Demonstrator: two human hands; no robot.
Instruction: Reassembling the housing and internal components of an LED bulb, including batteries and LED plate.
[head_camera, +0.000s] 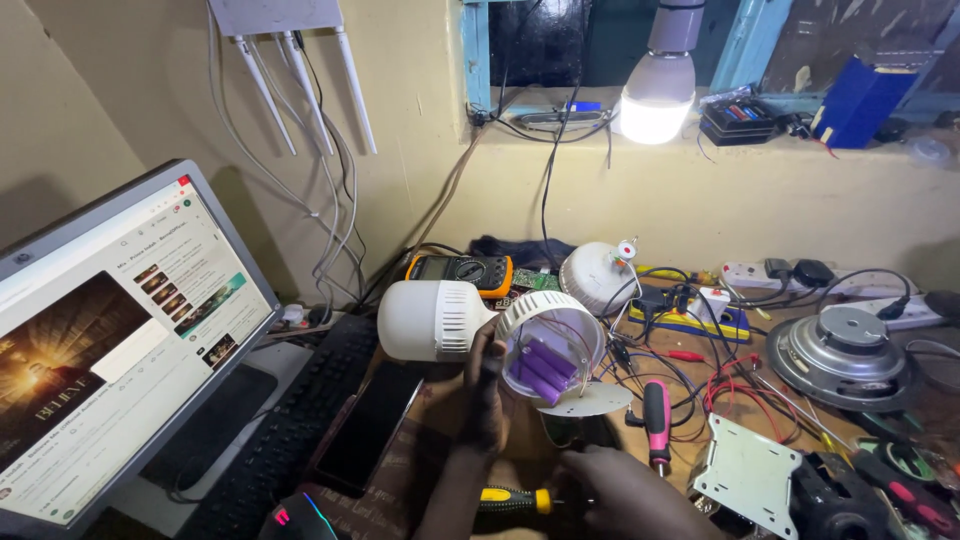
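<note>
My left hand (487, 385) grips an opened white bulb housing (520, 318) tilted toward me, with purple cylindrical battery cells (545, 367) and thin wires inside. A round white disc (590, 398) hangs at its lower rim. My right hand (625, 490) is low at the frame's bottom, closed around a screwdriver with a yellow and black handle (515, 497). A large white bulb body (430, 320) lies on its side just left of the housing.
A monitor (110, 340), keyboard (285, 430) and dark phone (370, 425) sit at left. An orange multimeter (462, 271), a pink-handled screwdriver (656, 420), a speaker (845, 355), a metal plate (745, 470), power strips and tangled wires crowd the bench. A lit bulb (660, 95) stands on the sill.
</note>
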